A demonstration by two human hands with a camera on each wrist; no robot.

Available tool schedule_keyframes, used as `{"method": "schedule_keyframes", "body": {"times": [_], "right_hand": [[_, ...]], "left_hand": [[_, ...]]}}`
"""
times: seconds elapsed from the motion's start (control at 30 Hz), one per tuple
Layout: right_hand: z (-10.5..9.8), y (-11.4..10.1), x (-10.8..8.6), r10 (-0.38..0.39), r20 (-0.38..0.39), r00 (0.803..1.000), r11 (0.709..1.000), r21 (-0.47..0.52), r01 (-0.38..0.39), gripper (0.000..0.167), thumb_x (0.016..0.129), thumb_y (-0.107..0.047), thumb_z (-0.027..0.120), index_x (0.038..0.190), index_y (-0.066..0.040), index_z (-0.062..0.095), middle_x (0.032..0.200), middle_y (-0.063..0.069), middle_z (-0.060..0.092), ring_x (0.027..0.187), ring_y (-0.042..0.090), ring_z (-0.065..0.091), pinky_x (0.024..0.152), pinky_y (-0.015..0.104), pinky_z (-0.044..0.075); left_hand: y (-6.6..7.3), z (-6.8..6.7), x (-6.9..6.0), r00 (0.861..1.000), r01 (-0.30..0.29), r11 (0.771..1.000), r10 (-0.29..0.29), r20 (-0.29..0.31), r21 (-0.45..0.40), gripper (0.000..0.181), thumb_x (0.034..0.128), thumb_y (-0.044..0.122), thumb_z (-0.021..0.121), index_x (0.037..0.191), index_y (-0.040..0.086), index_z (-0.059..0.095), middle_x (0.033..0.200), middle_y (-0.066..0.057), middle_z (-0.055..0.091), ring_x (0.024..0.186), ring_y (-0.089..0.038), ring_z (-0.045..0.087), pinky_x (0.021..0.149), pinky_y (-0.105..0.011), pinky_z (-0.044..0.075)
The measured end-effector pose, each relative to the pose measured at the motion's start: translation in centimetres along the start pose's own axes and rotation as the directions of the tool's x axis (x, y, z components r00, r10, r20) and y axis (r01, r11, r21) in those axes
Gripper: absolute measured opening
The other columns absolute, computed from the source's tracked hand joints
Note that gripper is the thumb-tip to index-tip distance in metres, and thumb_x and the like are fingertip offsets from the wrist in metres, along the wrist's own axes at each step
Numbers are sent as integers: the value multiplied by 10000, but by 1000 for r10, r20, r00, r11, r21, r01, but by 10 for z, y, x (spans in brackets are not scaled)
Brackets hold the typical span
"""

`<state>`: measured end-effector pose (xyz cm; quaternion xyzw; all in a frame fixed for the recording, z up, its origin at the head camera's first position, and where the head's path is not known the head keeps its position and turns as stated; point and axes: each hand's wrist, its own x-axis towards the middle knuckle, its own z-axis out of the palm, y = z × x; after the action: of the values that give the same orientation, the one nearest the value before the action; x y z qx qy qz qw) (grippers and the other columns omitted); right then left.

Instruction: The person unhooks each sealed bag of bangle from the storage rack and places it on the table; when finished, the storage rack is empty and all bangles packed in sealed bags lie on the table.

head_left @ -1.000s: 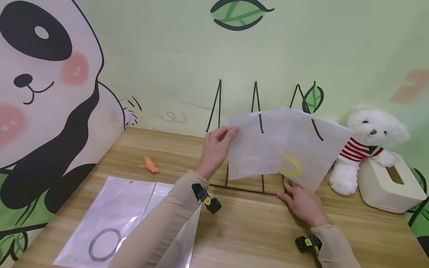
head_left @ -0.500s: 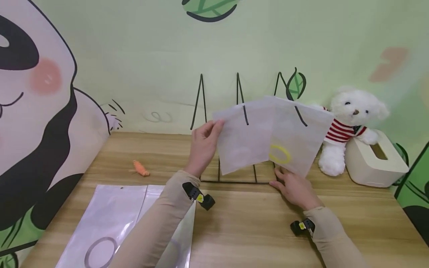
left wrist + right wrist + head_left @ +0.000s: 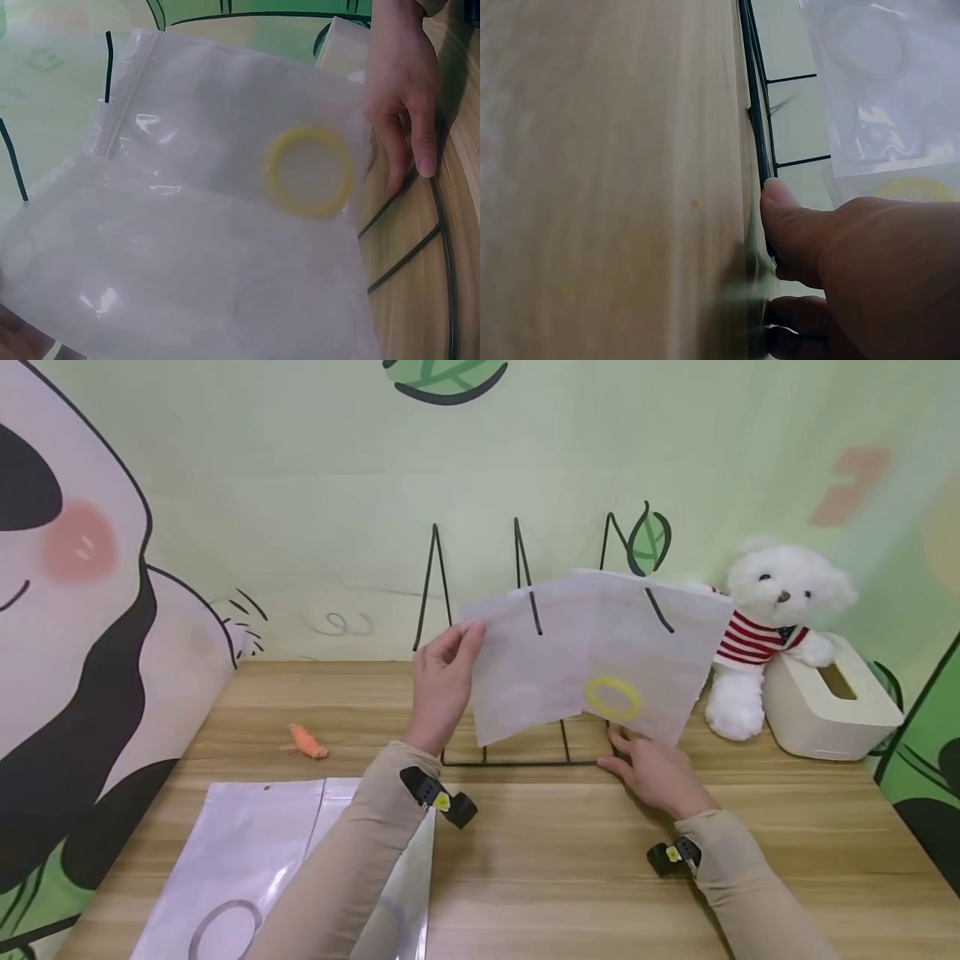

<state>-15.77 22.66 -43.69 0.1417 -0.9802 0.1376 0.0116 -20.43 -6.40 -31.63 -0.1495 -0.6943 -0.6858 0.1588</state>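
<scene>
While hands (image 3: 442, 687) (image 3: 662, 777) grip bag (image 3: 525, 681) and rack (image 3: 525, 764) edges, tabletop (image 3: 547, 860) spreads in front.

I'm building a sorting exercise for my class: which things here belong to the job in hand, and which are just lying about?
Belong to the job:
black wire rack, gripped by the right hand
two hanging bags, one pinched by the left hand
flat bags, probably, being similar

Just lying about, it seems:
orange item
white teddy bear
cream box beside it
</scene>
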Motion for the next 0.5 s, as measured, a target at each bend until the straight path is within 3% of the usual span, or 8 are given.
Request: {"method": "schedule_keyframes", "body": {"times": [0.27, 0.5], "right_hand": [[2, 1, 1, 6, 1, 1000, 1000, -4, -6, 601, 964, -416, 576, 1388, 2, 497, 1380, 235, 500, 1006, 449, 620, 651, 515, 538], [-1, 0, 3, 3, 19, 1000, 1000, -22, -3, 605, 966, -416, 574, 1399, -3, 483, 1383, 235, 498, 1007, 452, 618, 659, 518, 537]], "left_hand": [[3, 0, 0, 999, 43, 999, -42, 22, -9, 304, 989, 241, 582, 1120, -4, 706, 1014, -190, 708, 899, -324, 677, 790, -472, 543], [2, -1, 0, 999, 41, 999, -41, 22, -14, 353, 963, 371, 599, 1106, 76, 730, 997, -103, 726, 861, -228, 686, 746, -373, 563]]}}
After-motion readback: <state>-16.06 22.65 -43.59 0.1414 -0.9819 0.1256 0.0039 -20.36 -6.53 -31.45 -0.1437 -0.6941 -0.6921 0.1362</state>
